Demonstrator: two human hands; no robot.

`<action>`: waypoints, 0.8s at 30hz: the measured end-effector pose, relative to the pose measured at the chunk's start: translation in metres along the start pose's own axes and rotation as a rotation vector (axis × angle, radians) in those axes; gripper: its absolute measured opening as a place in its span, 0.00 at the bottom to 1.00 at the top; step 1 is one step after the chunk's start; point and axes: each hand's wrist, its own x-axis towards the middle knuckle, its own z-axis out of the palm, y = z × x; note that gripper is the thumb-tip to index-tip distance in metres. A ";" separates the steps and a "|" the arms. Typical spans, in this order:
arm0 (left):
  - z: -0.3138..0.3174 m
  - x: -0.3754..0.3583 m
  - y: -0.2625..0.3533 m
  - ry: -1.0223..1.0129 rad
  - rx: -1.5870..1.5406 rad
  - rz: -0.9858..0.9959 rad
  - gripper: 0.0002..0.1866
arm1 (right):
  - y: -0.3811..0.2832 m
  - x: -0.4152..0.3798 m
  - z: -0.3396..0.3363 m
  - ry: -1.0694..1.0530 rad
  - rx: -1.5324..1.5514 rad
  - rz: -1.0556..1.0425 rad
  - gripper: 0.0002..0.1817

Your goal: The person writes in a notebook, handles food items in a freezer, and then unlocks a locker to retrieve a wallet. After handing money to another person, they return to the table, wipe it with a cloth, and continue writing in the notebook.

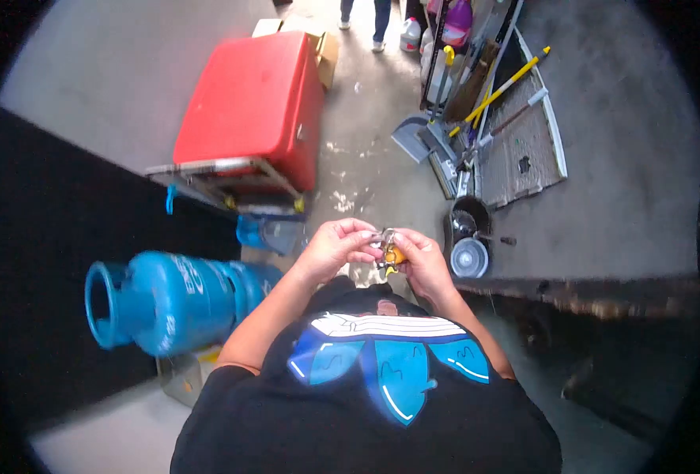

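The landmark is the large red plastic box [243,99]. Along its right edge runs open grey floor [358,146] — bounded on the far side by yellow-handled cleaning tools [508,85]. Nearer the wearer than the box, the left hand [334,249] and right hand [421,259] both pinch a small metal-and-yellow item [390,254]; its exact form is too small to tell. Across the floor from the box, a round black bucket [486,217] has a translucent round tub [469,258] at its near side — inside or beside, cannot tell. A blue metal gas cylinder [168,304] is left of the box's near end.
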 end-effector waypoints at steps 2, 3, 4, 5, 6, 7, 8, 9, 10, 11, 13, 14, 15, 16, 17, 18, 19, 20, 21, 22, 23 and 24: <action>-0.048 0.023 0.035 0.010 0.080 -0.013 0.09 | -0.011 0.046 0.040 0.071 -0.085 -0.002 0.14; -0.056 0.036 0.051 0.009 0.128 -0.035 0.10 | -0.023 0.060 0.049 0.080 -0.099 0.003 0.14; -0.069 0.050 0.065 -0.029 0.152 -0.052 0.10 | -0.024 0.080 0.051 0.048 -0.090 -0.032 0.15; -0.081 0.070 0.085 -0.058 0.157 -0.078 0.10 | -0.034 0.104 0.055 0.051 -0.089 -0.025 0.15; -0.090 0.083 0.096 -0.087 0.174 -0.097 0.09 | -0.038 0.119 0.057 0.048 -0.084 -0.028 0.15; -0.097 0.099 0.107 -0.078 0.155 -0.126 0.09 | -0.043 0.135 0.060 0.069 -0.071 -0.026 0.15; -0.105 0.114 0.117 -0.090 0.169 -0.127 0.09 | -0.049 0.151 0.061 0.086 -0.060 -0.023 0.15; -0.112 0.130 0.123 -0.105 0.177 -0.128 0.09 | -0.054 0.166 0.061 0.106 -0.053 -0.018 0.15; -0.118 0.147 0.130 -0.120 0.188 -0.127 0.09 | -0.059 0.182 0.057 0.092 -0.072 -0.024 0.14; -0.124 0.163 0.137 -0.150 0.199 -0.115 0.10 | -0.064 0.201 0.051 0.076 -0.092 -0.032 0.13; -0.132 0.195 0.160 -0.168 0.286 -0.100 0.10 | -0.082 0.239 0.045 0.051 -0.080 -0.046 0.13; -0.135 0.214 0.171 -0.167 0.338 -0.081 0.10 | -0.094 0.261 0.042 0.037 -0.087 -0.037 0.13; -0.136 0.236 0.183 -0.150 0.373 -0.020 0.10 | -0.107 0.285 0.037 0.021 -0.097 -0.028 0.13; -0.138 0.259 0.198 -0.129 0.500 0.055 0.09 | -0.121 0.309 0.031 0.004 -0.107 -0.016 0.14; -0.139 0.280 0.214 -0.103 0.625 0.128 0.09 | -0.136 0.334 0.026 -0.030 -0.111 -0.010 0.13; -0.137 0.299 0.231 -0.073 0.751 0.198 0.09 | -0.149 0.359 0.020 -0.070 -0.161 -0.035 0.13; -0.137 0.318 0.249 -0.033 0.772 0.240 0.06 | -0.166 0.386 0.015 -0.115 -0.216 -0.067 0.13; -0.139 0.341 0.265 0.003 0.871 0.344 0.05 | -0.185 0.413 0.011 -0.160 -0.267 -0.092 0.12; -0.139 0.360 0.281 0.040 0.967 0.441 0.04 | -0.199 0.438 0.008 -0.204 -0.283 -0.112 0.12; -0.139 0.381 0.300 0.076 1.061 0.544 0.04 | -0.217 0.463 0.004 -0.251 -0.371 -0.176 0.12; -0.138 0.399 0.320 0.098 1.097 0.558 0.03 | -0.237 0.488 0.002 -0.297 -0.461 -0.244 0.12; -0.135 0.414 0.341 0.120 1.130 0.570 0.04 | -0.255 0.511 0.001 -0.344 -0.552 -0.310 0.12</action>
